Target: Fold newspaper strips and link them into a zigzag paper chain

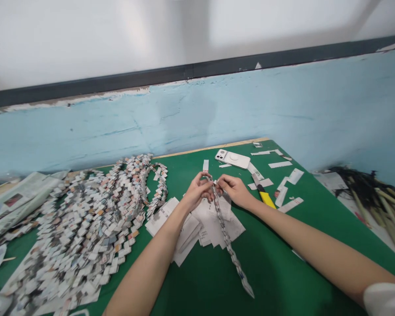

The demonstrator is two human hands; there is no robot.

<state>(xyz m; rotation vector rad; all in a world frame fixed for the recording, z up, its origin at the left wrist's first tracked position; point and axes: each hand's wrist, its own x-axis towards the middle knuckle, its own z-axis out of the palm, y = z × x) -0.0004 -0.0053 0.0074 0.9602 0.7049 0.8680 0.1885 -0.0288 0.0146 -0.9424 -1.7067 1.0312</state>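
Observation:
A narrow chain of folded paper links (228, 245) runs from between my hands down across the green table (276, 259), its pointed end toward me. My left hand (199, 191) grips the chain's upper end, thumb and index finger pressed together. Close on its right, my right hand (233, 189) pinches at the same end of the chain, where a small pale bit of paper shows at the fingertips. Beneath both hands lie spread sheets of cut printed paper (187, 232). Beside my right forearm rests a yellow-handled utility knife (266, 198).
On the left is a big heap of coiled folded-paper chain (102, 219), with newspaper (23, 202) beyond it. A white phone (232, 158) lies behind my hands. Loose paper strips (283, 188) are scattered at the right. Sticks (388, 215) lie past the table's right edge.

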